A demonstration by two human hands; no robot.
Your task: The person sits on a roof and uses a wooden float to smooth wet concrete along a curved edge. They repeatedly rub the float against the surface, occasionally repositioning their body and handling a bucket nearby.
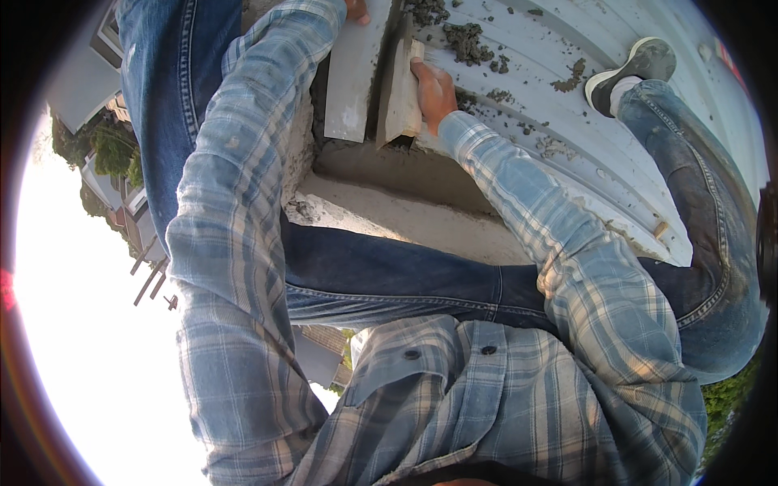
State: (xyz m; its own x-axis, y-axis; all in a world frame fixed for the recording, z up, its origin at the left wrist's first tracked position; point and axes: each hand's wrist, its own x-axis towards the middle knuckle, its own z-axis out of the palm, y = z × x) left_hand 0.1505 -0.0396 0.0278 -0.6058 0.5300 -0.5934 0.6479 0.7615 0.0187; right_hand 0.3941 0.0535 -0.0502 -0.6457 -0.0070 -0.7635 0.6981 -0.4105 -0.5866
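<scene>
Rooftop setting, high up: white corrugated roof sheet point(600, 154) to our right, houses and trees far below at left, bright sky washing out that side.

We've got a wooden float point(403, 97) in the right hand point(433, 91), fingers wrapped over its top edge, pressing it edge-on against the wet grey render at the top of a low masonry wall point(389, 206). It sits just right of a flat grey board point(352, 77), w/ a dark gap between the two. The left hand point(356, 10) is mostly cut off at the picture's top edge; only a bit of thumb or fingertip shows resting on the board's upper end, so we can't tell its grip.

Progress, as we judge it: the wall face below the float looks already coated and fairly even, pale on the lower band, darker and damper above. Top strip by the float looks rough, so smoothing there seems unfinished. Mortar clumps point(466, 40) lie scattered on the roof sheet, not cleaned up. Our shoe point(632, 69) rests on the sheet further right, knee bent, jeans dusted w/ cement.
</scene>
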